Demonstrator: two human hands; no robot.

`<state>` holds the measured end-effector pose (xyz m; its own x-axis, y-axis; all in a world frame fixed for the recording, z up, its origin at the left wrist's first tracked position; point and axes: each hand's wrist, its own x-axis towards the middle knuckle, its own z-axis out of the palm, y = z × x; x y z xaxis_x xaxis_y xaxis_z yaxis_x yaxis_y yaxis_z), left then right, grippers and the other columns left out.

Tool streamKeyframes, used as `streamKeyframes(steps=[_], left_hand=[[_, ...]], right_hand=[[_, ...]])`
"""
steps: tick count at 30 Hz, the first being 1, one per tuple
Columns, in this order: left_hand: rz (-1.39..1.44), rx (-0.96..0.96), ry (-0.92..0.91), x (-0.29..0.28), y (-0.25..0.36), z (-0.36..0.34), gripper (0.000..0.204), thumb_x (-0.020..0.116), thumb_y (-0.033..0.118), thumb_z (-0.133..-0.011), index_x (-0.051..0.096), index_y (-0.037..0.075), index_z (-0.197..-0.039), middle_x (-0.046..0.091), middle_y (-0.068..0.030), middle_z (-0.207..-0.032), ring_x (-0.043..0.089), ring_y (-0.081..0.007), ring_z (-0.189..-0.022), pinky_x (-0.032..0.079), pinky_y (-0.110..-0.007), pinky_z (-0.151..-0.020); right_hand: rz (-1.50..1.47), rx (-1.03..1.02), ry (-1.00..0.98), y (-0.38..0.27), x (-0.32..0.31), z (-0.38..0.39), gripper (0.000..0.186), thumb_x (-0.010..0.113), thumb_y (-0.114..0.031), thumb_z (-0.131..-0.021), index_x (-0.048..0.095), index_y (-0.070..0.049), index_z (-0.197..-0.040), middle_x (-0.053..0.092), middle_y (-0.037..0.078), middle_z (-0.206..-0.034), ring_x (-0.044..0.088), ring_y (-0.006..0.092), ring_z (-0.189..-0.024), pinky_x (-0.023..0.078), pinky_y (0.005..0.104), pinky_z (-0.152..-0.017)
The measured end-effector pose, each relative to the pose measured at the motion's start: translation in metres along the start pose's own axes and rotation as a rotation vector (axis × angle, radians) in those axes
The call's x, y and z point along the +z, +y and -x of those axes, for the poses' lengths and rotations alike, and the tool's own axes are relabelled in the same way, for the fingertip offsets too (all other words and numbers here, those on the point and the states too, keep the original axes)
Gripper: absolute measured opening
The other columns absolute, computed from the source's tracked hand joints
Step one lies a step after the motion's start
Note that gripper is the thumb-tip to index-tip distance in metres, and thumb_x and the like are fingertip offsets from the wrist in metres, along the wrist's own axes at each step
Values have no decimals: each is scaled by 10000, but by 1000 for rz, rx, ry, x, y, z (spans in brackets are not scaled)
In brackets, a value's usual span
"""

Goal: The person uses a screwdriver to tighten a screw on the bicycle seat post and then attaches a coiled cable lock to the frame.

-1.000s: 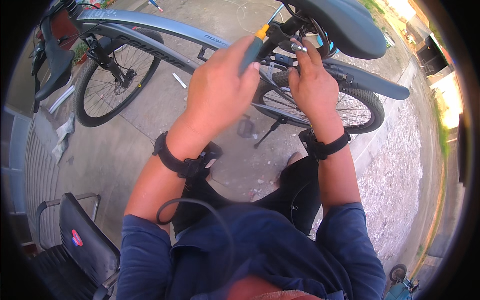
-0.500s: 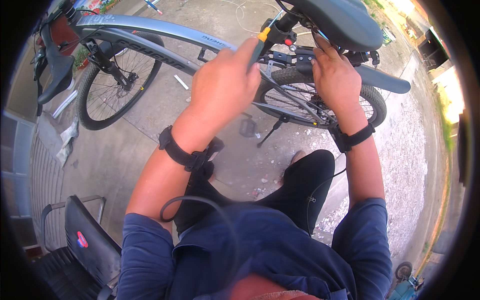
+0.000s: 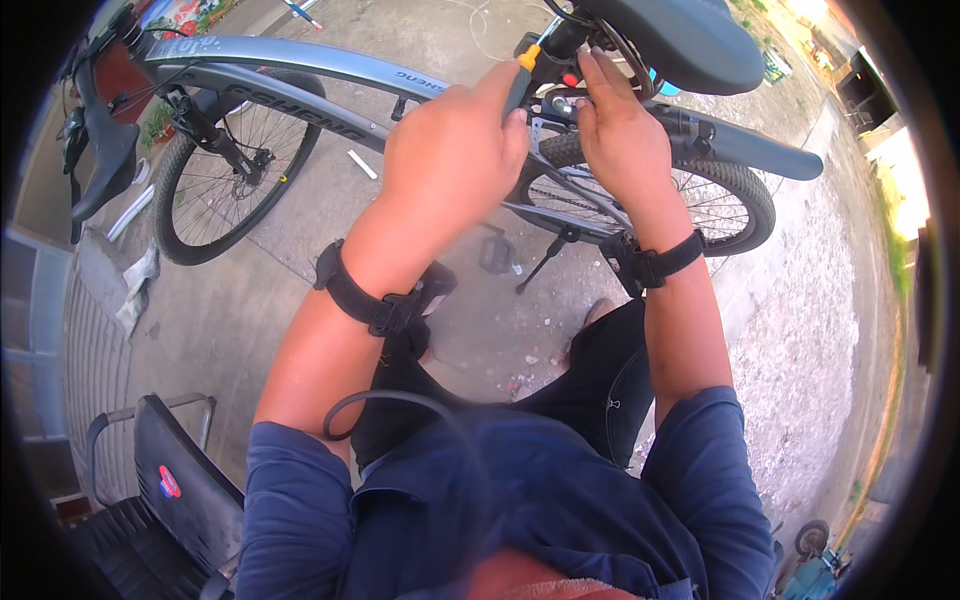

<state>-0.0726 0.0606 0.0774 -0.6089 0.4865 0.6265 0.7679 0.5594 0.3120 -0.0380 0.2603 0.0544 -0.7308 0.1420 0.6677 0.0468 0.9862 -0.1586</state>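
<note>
The left hand (image 3: 445,150) grips a green-and-yellow screwdriver (image 3: 519,84) beside the black seat post (image 3: 567,40) of a grey metal bicycle (image 3: 330,60); the right hand (image 3: 630,145) is near its black saddle (image 3: 685,48).

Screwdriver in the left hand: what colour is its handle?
The handle is dark green with a yellow collar, best seen in the head view.

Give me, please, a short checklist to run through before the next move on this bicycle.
1. Screwdriver held in the left hand: ok.
2. Screwdriver's working end seated: cannot tell; the contact is not clear.
3. Right hand up by the seat post, near the red part: ok.
4. Right hand's grip firm: cannot tell.
5. Kickstand lowered: ok.
</note>
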Motion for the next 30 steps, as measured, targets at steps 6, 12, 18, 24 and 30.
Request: streamKeyframes(steps=[6, 12, 18, 24, 30], left_hand=[[-34, -3, 1, 3, -3, -5, 422, 622, 232, -867, 571, 85, -1259, 649, -182, -764, 657, -389, -678, 529, -483, -616], [4, 9, 84, -1, 0, -9, 397, 624, 239, -862, 597, 102, -1233, 651, -179, -756, 662, -379, -680, 531, -481, -615], [-63, 22, -27, -7, -1, -17, 359, 613, 240, -864, 610, 109, -1198, 661, -174, -726, 662, -375, -680, 530, -484, -611], [-47, 21, -12, 4, -6, -25, 412, 594, 253, -881, 603, 101, -1265, 668, -203, -772, 651, -396, -715, 517, -476, -645], [-104, -5, -129, -5, -4, -25, 424, 574, 261, -888, 590, 97, -1279, 672, -213, -782, 654, -407, -728, 526, -481, -674]], right_hand=[[6, -84, -18, 4, 3, -2, 442, 513, -154, -902, 516, -118, -1342, 582, 65, -1329, 675, 307, -963, 563, 417, -736], [12, -89, -5, 3, 2, 0, 418, 522, -159, -898, 521, -117, -1313, 584, 55, -1329, 684, 302, -938, 568, 415, -714], [8, -84, -36, 4, 1, 1, 413, 539, -147, -898, 547, -124, -1310, 594, 59, -1321, 676, 304, -953, 562, 405, -743], [36, -150, 24, 8, 5, -2, 393, 548, -155, -883, 579, -114, -1272, 599, 26, -1321, 688, 287, -923, 569, 404, -711], [46, -126, 3, 10, 6, -8, 360, 550, -193, -905, 614, -112, -1251, 636, 67, -1258, 681, 295, -937, 561, 401, -754]])
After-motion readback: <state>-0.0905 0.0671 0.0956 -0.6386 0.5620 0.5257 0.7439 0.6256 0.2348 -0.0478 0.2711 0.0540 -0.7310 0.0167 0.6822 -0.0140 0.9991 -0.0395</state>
